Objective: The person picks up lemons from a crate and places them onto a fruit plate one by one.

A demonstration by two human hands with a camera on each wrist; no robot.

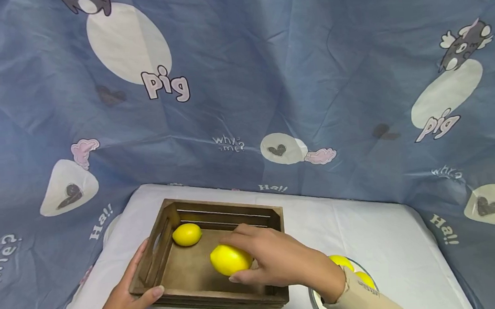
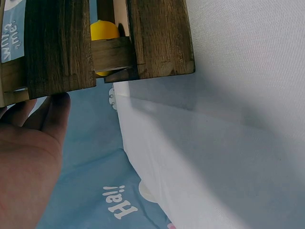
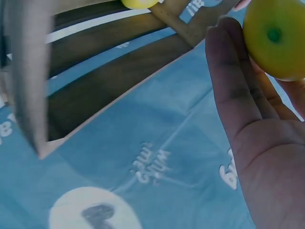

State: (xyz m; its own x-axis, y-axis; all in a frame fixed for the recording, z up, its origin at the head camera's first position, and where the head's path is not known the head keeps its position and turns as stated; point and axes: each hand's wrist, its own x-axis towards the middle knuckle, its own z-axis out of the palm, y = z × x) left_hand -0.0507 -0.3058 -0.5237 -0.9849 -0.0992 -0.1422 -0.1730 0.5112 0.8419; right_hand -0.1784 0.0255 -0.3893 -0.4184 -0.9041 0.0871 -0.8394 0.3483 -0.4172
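In the head view, a slatted wooden crate stands on the white-covered surface. My left hand grips its left end, the thumb over the front corner and the fingers along the outer side. A lemon is held between the thumb and fingers of my right hand, over the crate's interior. Another lemon lies inside at the back left corner. The right wrist view shows the held lemon against the fingers. Through the slats in the left wrist view, part of a yellow lemon shows.
A dark-rimmed white bowl with more lemons stands to the right, partly hidden under my right forearm. Blue printed fabric hangs behind and at the sides of the white cloth.
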